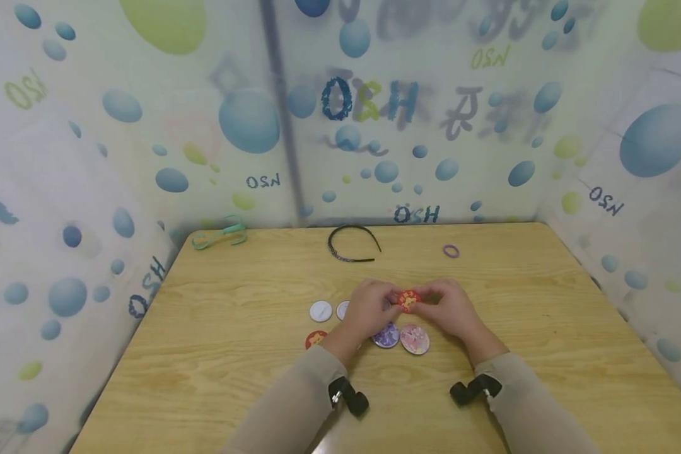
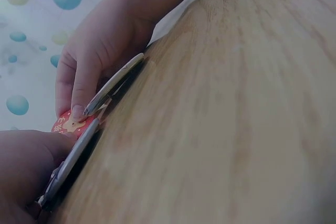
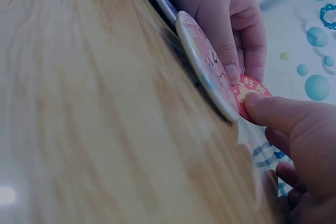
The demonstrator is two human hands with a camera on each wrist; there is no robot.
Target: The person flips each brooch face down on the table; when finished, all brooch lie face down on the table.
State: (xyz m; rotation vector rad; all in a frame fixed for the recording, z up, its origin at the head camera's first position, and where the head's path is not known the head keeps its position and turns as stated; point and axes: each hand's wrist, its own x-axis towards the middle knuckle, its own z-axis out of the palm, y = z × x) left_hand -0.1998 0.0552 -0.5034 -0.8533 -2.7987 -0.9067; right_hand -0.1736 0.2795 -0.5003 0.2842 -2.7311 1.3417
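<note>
Between both hands is a round red badge [image 1: 409, 301] with yellow figures and lettering on its face. My left hand [image 1: 370, 308] pinches its left edge, and my right hand [image 1: 449, 309] pinches its right edge, as the right wrist view also shows with the red badge [image 3: 251, 96]. Just below it on the table lie a purple badge [image 1: 386, 335] and a pink badge [image 1: 415, 339]. Left of my left hand lie a white-backed badge [image 1: 320, 311], a second one [image 1: 342, 309] partly covered by the hand, and another red badge [image 1: 316, 338] partly behind the forearm.
Along the back of the wooden table [image 1: 238, 378] lie a mint-green clip-like item [image 1: 221, 234], a black headband [image 1: 333, 247] and a purple hair tie [image 1: 451, 251]. Walls patterned with bubbles [image 1: 250, 120] stand behind and at both sides.
</note>
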